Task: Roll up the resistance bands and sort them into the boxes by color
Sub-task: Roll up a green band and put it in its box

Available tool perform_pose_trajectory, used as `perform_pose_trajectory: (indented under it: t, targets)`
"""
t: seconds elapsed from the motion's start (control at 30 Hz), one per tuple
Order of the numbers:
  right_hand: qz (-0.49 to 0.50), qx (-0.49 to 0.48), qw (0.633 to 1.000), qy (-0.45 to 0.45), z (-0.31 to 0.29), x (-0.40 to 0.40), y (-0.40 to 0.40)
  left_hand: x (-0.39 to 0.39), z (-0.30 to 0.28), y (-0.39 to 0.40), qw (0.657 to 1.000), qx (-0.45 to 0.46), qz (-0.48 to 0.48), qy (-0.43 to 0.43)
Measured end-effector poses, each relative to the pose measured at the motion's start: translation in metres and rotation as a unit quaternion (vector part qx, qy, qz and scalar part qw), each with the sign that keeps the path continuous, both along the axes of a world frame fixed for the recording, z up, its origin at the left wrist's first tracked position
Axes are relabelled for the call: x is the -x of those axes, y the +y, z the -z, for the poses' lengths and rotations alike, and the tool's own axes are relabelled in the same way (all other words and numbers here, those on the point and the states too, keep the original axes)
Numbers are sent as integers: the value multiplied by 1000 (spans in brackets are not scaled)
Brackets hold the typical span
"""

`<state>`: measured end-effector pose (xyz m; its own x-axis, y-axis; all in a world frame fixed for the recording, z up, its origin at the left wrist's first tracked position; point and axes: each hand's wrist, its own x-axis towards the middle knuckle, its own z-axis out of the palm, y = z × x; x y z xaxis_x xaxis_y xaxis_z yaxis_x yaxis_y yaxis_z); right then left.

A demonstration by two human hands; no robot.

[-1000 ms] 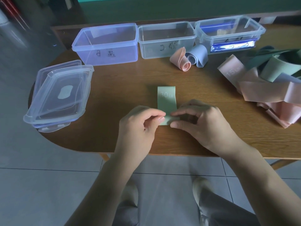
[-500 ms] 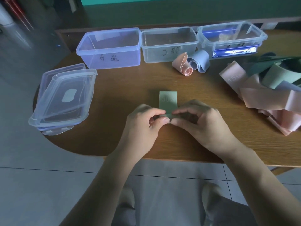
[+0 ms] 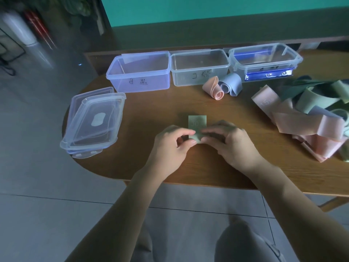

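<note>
Both forearms reach in from the near edge and meet over the middle of the wooden table [image 3: 132,118]. The left hand [image 3: 171,145] is turned with its back up and to the left, its fingers curled inward so that thumb and forefinger pinch the left end of the rolled part of the light green band [image 3: 197,124]. The right hand [image 3: 229,143] lies palm down over the right end of the roll, fingers bent and gripping it. Only a short flat tail of the band shows beyond the fingertips, lying on the table towards the far side, with pale numerals on it.

Along the far edge stand three open boxes in a row — a purple-tinted box [image 3: 139,72], a clear box [image 3: 200,68] and a blue-latched box [image 3: 264,60]. Just near the clear one lie a rolled pink band [image 3: 213,89] and a rolled blue-grey band [image 3: 231,85], touching. A heap of unrolled bands [image 3: 306,118] sits at the right; stacked lids [image 3: 94,120] rest at the left.
</note>
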<state>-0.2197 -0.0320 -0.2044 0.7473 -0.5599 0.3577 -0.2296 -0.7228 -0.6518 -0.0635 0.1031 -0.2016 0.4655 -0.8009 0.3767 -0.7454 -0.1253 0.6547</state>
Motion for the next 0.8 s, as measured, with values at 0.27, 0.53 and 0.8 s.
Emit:
perform_pose_trajectory:
  t: [0.27, 0.53, 0.8]
  targets:
    - [7, -32, 999, -17, -3, -2, -3, -1, 5, -10, 999, 25, -19, -24]
    - [20, -122, 992, 9, -5, -5, -9, -1, 8, -8, 998, 48, -10, -44]
    - [48, -145, 988, 29, -12, -6, 1, 1, 5, -11, 1000, 16, -24, -5]
